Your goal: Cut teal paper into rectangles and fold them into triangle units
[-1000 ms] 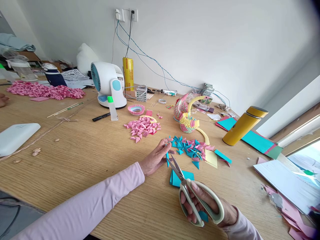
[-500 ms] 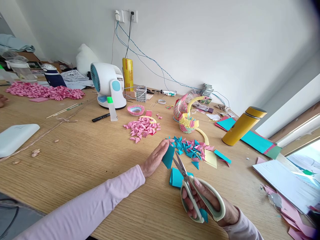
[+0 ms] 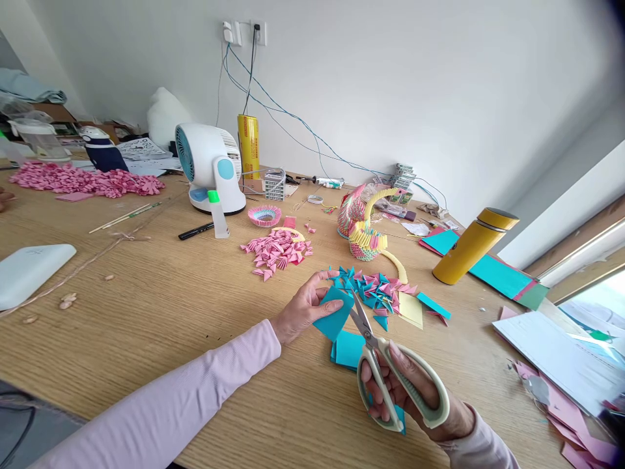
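Between its thumb and fingers my left hand [image 3: 303,306] holds a small sheet of blue paper [image 3: 334,315], its broad face toward me. My right hand [image 3: 415,391] grips a pair of scissors [image 3: 374,342] by the pale handles, fingers through the loops. The blades are slightly apart, their tips close to the right edge of the sheet; I cannot tell if they touch it. Under the blades lies a folded stack of blue paper [image 3: 347,350]. Another blue piece [image 3: 401,417] shows partly behind the lower handle. Just beyond is a pile of folded blue and pink paper triangles [image 3: 371,290].
Pink folded pieces [image 3: 278,251] lie behind my left hand, near a white fan [image 3: 209,169] and a glue bottle [image 3: 219,218]. Folded-paper models [image 3: 366,238] stand further back. A yellow flask [image 3: 473,247] and a white board [image 3: 561,358] are on the right.
The blue paper in my left hand has turned from a narrow, steep view to its broad face, with the thumb now across it. The scissors have shifted slightly right.
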The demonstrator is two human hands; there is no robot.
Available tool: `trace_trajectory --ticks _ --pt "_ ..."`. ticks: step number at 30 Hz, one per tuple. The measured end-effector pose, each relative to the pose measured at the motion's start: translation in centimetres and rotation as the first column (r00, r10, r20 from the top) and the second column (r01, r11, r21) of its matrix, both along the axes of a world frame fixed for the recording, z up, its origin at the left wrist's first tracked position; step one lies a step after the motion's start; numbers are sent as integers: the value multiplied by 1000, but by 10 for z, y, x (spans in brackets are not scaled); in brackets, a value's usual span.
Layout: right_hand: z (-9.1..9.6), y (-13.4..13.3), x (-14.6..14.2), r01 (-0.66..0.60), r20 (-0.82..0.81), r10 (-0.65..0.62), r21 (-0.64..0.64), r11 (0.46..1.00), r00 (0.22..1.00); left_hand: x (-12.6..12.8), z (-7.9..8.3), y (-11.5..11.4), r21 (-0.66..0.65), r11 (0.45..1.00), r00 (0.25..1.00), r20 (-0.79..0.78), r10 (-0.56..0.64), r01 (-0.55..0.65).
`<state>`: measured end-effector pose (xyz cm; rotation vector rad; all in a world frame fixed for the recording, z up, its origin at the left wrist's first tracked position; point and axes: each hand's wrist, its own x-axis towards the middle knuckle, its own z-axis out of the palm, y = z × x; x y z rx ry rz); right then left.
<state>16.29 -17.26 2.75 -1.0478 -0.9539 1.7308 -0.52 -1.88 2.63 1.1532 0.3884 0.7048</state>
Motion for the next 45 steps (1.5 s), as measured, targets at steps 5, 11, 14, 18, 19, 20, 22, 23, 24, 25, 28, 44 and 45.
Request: trace_trajectory --ticks 5,11,14,18,19,20,22,23,24,25,28,44,45 --pt "3 -3 -1 -15 -66 18 44 999 998 -1 -7 6 -168 982 996 24 -83 86" --pt "1 -4 -1 -14 -117 22 65 998 993 -2 -7 4 -183 966 983 22 -182 183" --pt "1 -5 0 -7 -133 14 58 998 991 -3 -6 5 -115 978 983 -25 -180 176" --pt "0 -7 0 -12 -143 17 34 999 990 -5 -5 9 -40 980 978 -71 -196 194" --pt "0 -7 0 -13 -141 17 30 999 990 -6 -5 10 -32 978 975 -79 -207 205" --pt "0 -8 0 -13 -140 17 27 1000 990 -7 -5 11 -25 976 972 -86 -218 217" --pt "-1 -9 0 -10 -134 12 17 1000 991 -8 -4 12 -13 970 966 -97 -242 241" --pt "-1 -10 0 -8 -133 9 6 1000 991 -8 -4 12 -7 968 963 -100 -252 252" --pt "-1 -11 0 -8 -127 7 -7 1000 992 -8 -4 12 -4 965 960 -103 -260 261" --pt "-1 -11 -1 -5 -122 2 -21 1000 992 -8 -3 11 -1 964 958 -106 -265 266" --pt "-2 -13 -1 13 -115 -20 -59 998 993 -8 -2 10 10 963 958 -104 -266 268" --pt "-5 -13 -6 18 -94 -21 -36 999 995 -6 -4 5 -11 952 944 -123 -305 306" --pt "-6 -12 -6 21 -81 -24 -27 999 996 -6 -5 5 -13 949 941 -125 -314 315"
